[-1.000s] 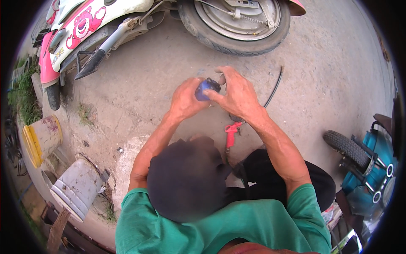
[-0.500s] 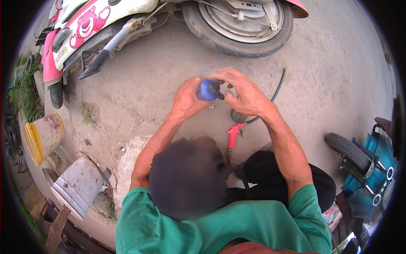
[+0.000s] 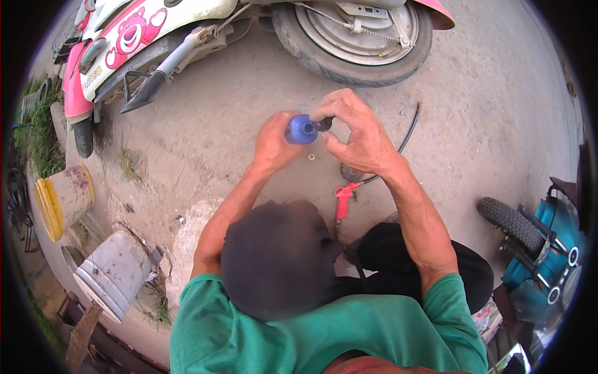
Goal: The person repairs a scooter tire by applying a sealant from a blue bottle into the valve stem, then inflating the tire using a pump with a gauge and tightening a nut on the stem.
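Observation:
My left hand (image 3: 273,144) is wrapped round a small blue bottle (image 3: 299,132), whose open round mouth tilts toward me. Right beside that mouth, a black cap (image 3: 324,124) is pinched between the fingers of my right hand (image 3: 358,134). The cap looks to be off the bottle; whether its rim still touches it I cannot tell. A tiny brass-coloured piece (image 3: 311,156) lies on the ground just below the bottle. Near my right wrist are a red air blow gun (image 3: 342,199) with a black hose (image 3: 410,129) and a dark round ridged piece (image 3: 352,173).
A pink and white scooter (image 3: 134,47) lies across the far side, its wheel (image 3: 355,73) near my hands. On the left stand a yellow-rimmed bucket (image 3: 68,194) and a dirty white bucket (image 3: 115,271). A teal vehicle with a knobbly tyre (image 3: 514,224) is at the right.
My right hand has lifted slightly and drawn the black cap off the blue bottle, showing its open mouth. The left hand keeps its hold, with the bottle shifted slightly left.

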A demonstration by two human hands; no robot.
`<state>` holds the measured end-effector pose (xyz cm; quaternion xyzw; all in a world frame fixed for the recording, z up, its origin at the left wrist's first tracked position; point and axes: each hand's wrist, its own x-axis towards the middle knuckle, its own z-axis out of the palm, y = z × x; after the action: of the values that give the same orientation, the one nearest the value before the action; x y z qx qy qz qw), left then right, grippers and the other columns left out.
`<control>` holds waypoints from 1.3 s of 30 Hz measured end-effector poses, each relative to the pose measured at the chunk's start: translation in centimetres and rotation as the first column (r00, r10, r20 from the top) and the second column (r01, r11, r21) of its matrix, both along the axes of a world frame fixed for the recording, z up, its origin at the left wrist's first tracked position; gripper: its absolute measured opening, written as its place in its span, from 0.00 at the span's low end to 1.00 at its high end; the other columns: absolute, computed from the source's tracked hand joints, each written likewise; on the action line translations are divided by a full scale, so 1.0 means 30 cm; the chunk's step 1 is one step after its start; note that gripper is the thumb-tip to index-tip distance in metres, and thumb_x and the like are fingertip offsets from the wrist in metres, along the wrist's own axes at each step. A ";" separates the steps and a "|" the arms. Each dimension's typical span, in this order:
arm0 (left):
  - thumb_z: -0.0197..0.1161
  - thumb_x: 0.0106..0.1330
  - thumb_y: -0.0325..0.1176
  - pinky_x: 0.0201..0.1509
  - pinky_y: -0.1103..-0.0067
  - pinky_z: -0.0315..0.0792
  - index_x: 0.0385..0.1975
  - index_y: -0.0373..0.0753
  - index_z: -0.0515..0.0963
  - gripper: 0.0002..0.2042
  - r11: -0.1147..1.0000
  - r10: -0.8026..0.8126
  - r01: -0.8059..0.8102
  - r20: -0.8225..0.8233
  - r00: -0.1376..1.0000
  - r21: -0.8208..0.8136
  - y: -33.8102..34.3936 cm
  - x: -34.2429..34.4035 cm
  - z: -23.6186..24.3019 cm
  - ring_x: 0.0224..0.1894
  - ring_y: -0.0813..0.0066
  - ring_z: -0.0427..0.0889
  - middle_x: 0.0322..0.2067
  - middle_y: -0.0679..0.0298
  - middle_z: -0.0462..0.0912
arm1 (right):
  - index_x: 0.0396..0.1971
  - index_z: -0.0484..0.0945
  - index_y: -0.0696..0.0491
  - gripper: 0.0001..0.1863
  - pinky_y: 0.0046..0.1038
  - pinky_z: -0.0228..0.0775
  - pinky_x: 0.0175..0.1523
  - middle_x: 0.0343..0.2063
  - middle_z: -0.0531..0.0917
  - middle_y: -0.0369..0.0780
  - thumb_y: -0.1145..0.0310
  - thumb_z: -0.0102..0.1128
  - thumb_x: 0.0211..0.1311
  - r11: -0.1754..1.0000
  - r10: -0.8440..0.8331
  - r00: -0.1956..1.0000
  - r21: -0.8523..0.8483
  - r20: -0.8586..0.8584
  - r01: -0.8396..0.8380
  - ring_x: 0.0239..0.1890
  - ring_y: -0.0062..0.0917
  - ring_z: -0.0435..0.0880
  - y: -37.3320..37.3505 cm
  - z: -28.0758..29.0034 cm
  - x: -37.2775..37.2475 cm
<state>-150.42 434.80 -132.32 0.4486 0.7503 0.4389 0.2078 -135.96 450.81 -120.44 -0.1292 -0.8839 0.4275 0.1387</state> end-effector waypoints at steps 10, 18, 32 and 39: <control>0.82 0.50 0.30 0.63 0.68 0.76 0.60 0.40 0.74 0.35 0.998 0.047 -0.049 0.039 0.998 0.037 -0.015 -0.070 -0.082 0.59 0.58 0.82 0.56 0.54 0.81 | 0.64 0.72 0.51 0.29 0.31 0.71 0.55 0.52 0.76 0.41 0.62 0.69 0.64 -0.158 -0.191 0.963 -0.963 -0.188 -0.220 0.50 0.29 0.76 -0.002 -0.116 0.048; 0.82 0.51 0.30 0.65 0.70 0.74 0.63 0.38 0.71 0.37 0.994 0.106 -0.108 0.157 0.982 0.005 0.000 -0.099 -0.132 0.59 0.65 0.81 0.55 0.57 0.81 | 0.64 0.73 0.51 0.27 0.31 0.70 0.53 0.50 0.77 0.40 0.53 0.64 0.72 -0.330 -0.219 0.958 -0.910 -0.186 -0.252 0.47 0.26 0.75 -0.023 -0.171 0.051; 0.84 0.47 0.31 0.66 0.66 0.73 0.61 0.38 0.71 0.39 0.994 0.071 -0.075 0.048 0.996 0.084 -0.028 -0.094 -0.143 0.60 0.54 0.79 0.57 0.53 0.78 | 0.58 0.74 0.49 0.24 0.31 0.70 0.52 0.49 0.77 0.37 0.47 0.59 0.75 -0.274 -0.237 0.970 -0.953 -0.061 -0.127 0.46 0.26 0.76 -0.011 -0.226 0.058; 0.83 0.46 0.31 0.66 0.65 0.73 0.61 0.38 0.71 0.39 0.993 0.088 -0.093 0.072 0.993 0.071 -0.026 -0.091 -0.129 0.61 0.51 0.78 0.56 0.52 0.77 | 0.60 0.74 0.50 0.25 0.31 0.74 0.50 0.48 0.80 0.39 0.52 0.66 0.71 -0.163 -0.238 0.971 -0.985 -0.010 -0.050 0.45 0.27 0.81 0.004 -0.234 0.061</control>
<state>-153.14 434.00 -136.18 0.4059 0.7454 0.4909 0.1966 -134.13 450.94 -127.45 -0.2123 -0.2185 0.9466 0.1056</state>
